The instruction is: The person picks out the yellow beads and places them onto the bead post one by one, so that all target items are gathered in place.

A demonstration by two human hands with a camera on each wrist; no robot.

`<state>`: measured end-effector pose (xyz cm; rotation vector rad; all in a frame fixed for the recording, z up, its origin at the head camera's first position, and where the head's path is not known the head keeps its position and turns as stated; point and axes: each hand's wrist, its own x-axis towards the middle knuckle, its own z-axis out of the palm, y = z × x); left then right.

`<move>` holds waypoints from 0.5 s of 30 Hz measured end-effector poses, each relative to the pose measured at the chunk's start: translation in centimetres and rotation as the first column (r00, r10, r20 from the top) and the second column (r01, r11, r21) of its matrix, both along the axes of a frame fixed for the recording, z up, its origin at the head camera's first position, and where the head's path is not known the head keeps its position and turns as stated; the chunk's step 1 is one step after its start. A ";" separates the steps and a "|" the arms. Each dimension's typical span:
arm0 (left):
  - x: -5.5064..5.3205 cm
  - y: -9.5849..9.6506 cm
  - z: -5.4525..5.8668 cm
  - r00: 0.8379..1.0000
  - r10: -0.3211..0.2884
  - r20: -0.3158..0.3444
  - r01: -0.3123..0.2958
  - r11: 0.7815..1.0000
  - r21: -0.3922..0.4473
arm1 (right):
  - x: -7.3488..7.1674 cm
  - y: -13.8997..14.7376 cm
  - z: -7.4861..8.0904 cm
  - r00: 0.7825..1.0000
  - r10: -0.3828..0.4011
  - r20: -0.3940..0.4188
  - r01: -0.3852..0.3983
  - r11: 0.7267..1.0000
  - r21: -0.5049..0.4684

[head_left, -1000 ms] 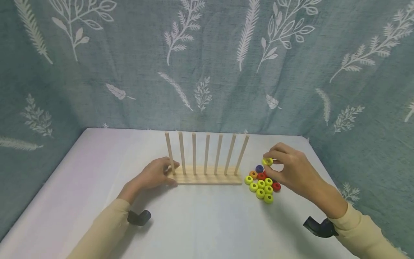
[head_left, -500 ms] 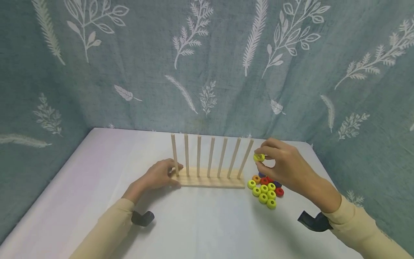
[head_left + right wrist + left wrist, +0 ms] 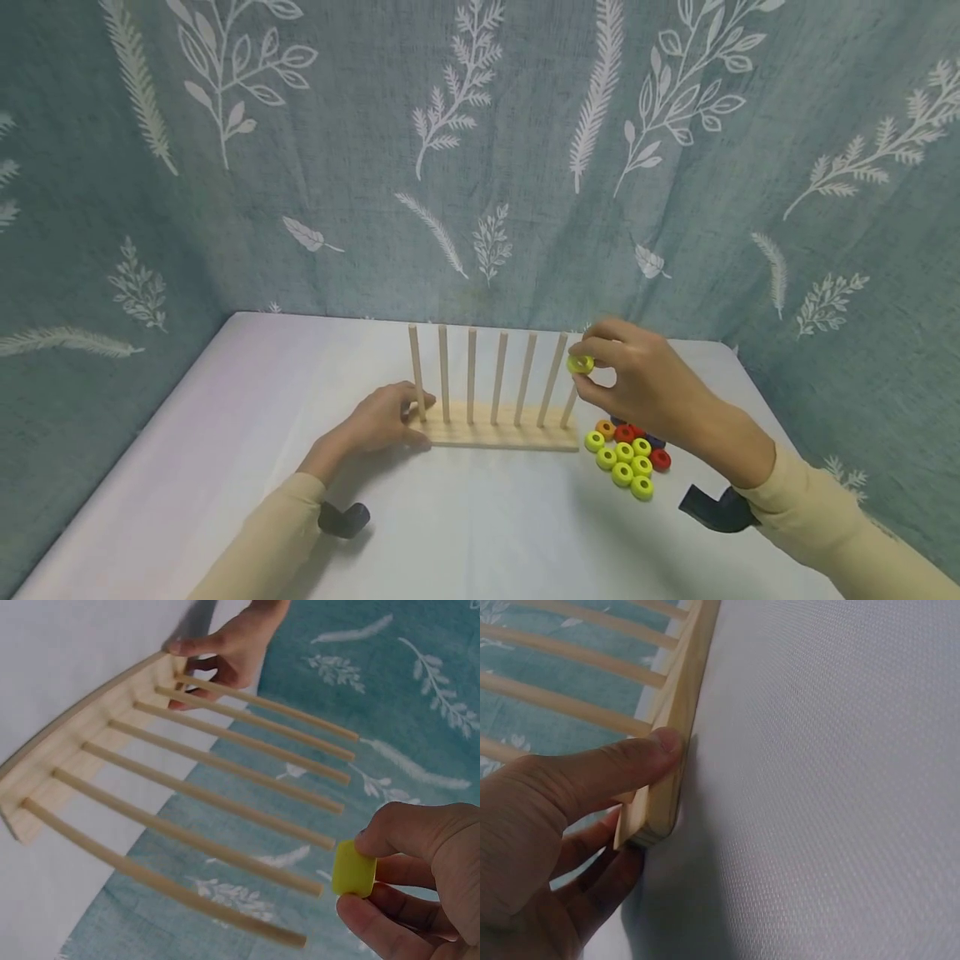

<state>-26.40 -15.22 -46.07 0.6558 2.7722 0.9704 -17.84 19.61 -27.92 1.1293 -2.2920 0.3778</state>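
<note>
A wooden peg rack (image 3: 487, 437) with a row of several upright pegs stands on the white table. My left hand (image 3: 381, 422) grips its left end; in the left wrist view the thumb (image 3: 664, 742) lies on the front edge and the fingers are behind and below. Between thumb and fingertips, my right hand (image 3: 647, 379) pinches a yellow bead (image 3: 353, 868) with a hole through it. In the head view this bead is up beside the top of the rightmost peg, partly hiding it. The right wrist view shows the bead near the peg tips, off the pegs.
Right of the rack lies a cluster of loose beads: several yellow beads (image 3: 622, 475), red beads (image 3: 661, 460), an orange bead (image 3: 605, 429) and dark blue ones partly hidden under the right hand. A patterned green curtain (image 3: 525, 167) hangs behind the table.
My right hand has carried the yellow bead left, from above the bead cluster to the rightmost peg's top. My left hand keeps its grip on the rack. The head view has shifted slightly.
</note>
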 end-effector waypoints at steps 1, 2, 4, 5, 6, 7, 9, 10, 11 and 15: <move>0.0 0.0 0.0 1.000 -0.003 -0.005 0.003 1.000 -0.004 | -0.1 -0.2 0.0 1.000 0.009 -0.004 -0.009 1.000 -0.002; 0.1 0.0 0.0 1.000 -0.005 -0.006 0.005 1.000 -0.005 | -0.2 -0.4 0.0 1.000 0.017 -0.009 -0.017 1.000 -0.006; 0.1 0.0 0.0 1.000 -0.006 -0.007 0.006 1.000 -0.007 | -0.4 -0.8 -0.1 0.999 0.032 -0.009 -0.032 0.999 -0.015; 0.1 0.0 0.0 1.000 -0.006 -0.005 0.006 1.000 -0.008 | -0.5 -1.0 -0.1 0.999 0.040 -0.008 -0.040 0.999 -0.021; 0.1 0.0 0.0 1.000 -0.005 -0.002 0.004 1.000 -0.008 | -0.6 -1.2 -0.1 0.999 0.047 -0.008 -0.047 0.999 -0.026; 0.2 0.0 0.0 1.000 -0.003 0.002 0.003 1.000 -0.007 | -0.6 -1.4 -0.2 0.999 0.052 -0.010 -0.052 0.998 -0.030; 0.2 0.0 0.0 1.000 -0.001 0.008 0.001 1.000 -0.002 | -0.8 -1.8 -0.2 0.998 0.055 -0.010 -0.055 0.998 -0.030; 0.2 0.0 0.0 1.000 -0.002 0.009 0.002 1.000 -0.001 | -0.9 -2.0 -0.1 0.998 0.058 -0.011 -0.058 0.998 -0.029; 0.2 0.0 0.0 1.000 0.000 0.011 0.000 1.000 -0.001 | -1.0 -2.2 -0.1 0.998 0.060 -0.009 -0.060 0.998 -0.028; 0.2 0.0 0.0 1.000 -0.004 0.000 0.004 1.000 -0.001 | -1.3 -3.2 0.2 0.996 0.084 0.008 -0.083 0.996 -0.036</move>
